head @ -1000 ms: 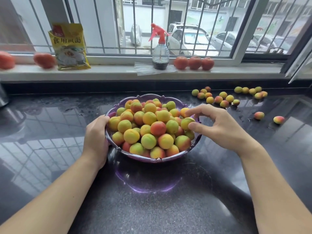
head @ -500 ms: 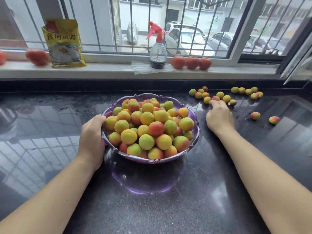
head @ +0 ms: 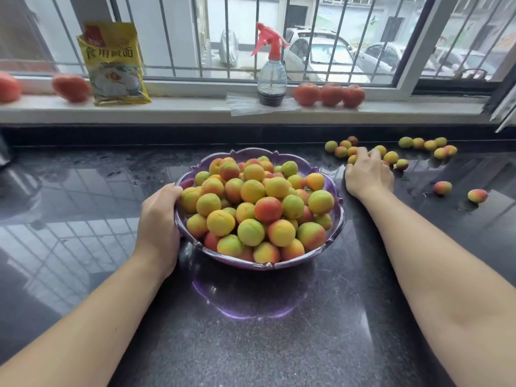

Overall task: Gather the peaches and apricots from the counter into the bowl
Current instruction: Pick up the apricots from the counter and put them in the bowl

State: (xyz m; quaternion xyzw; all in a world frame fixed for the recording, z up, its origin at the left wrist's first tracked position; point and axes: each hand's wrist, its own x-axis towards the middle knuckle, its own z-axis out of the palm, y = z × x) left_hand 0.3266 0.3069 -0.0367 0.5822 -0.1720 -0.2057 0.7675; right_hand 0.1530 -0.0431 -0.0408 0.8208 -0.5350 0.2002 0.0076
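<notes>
**Fruit on counter, partly gathered**

Our left hand (head: 159,219) grips the rim of the scalloped purple glass bowl (head: 339,210), heaped with small yellow-red peaches and apricots (head: 252,191). Our right hand (head: 368,175) rests among the loose fruit cluster (head: 342,151) behind the bowl's right side; its fingers are blurred, so we cannot tell its grip. More loose fruit (head: 430,145) lies on the black polished stone counter (head: 279,344).

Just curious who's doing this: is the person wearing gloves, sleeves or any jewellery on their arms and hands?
No. The left hand and the right hand are bare, with no gloves, rings, watch or bracelet showing. Both forearms are bare as far as the picture's edge, with no sleeve in view.
</notes>
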